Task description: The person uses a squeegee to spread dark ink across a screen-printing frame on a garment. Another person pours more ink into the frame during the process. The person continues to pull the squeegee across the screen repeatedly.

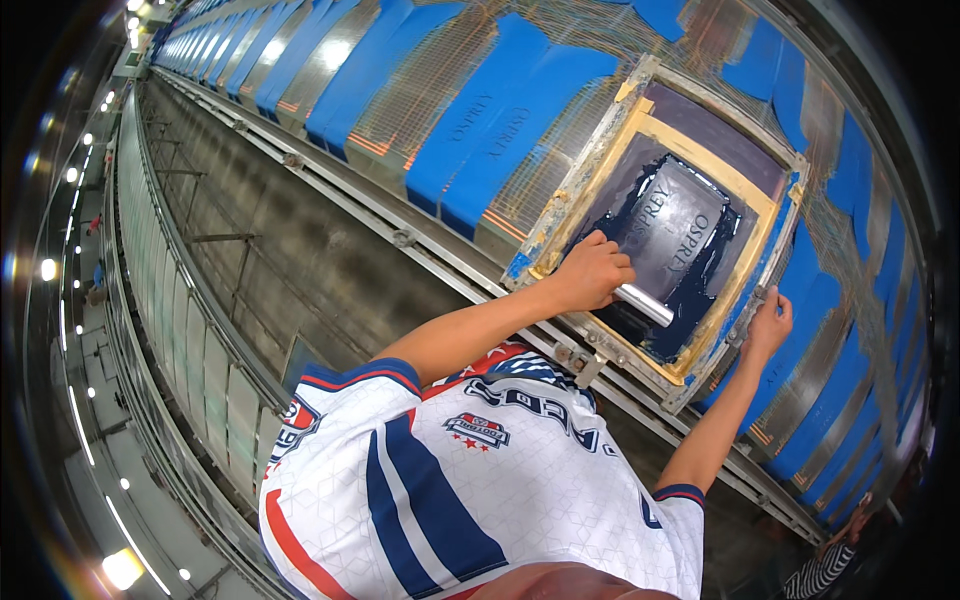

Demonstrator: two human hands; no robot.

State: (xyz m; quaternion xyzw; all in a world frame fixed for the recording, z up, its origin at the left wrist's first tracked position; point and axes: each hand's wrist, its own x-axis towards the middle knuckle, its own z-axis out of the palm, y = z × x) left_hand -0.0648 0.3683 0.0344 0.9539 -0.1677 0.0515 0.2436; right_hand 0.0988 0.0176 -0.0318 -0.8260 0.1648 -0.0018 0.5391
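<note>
A screen-printing frame (790, 215) with a worn, ink-stained rim lies across the long table, its mesh edged with tan tape. Dark wet ink (650, 335) coats the mesh around a greyish area with dark lettering. My left hand (597, 270) is closed around a squeegee (645, 304) with a shiny metal bar, low over the inked mesh. Its blade is hidden. At the frame's right side, my right hand (768, 320) grips the edge with bent fingers. Under and beside the frame lie blue fabric pieces (510, 115), some bearing dark printed lettering.
A metal rail (400, 238) with small stops runs along the table's near edge. More blue pieces (800, 330) continue to the right. Another long table (200, 285) stands across the aisle (290, 240). A person in a striped top (822, 572) is at the lower right.
</note>
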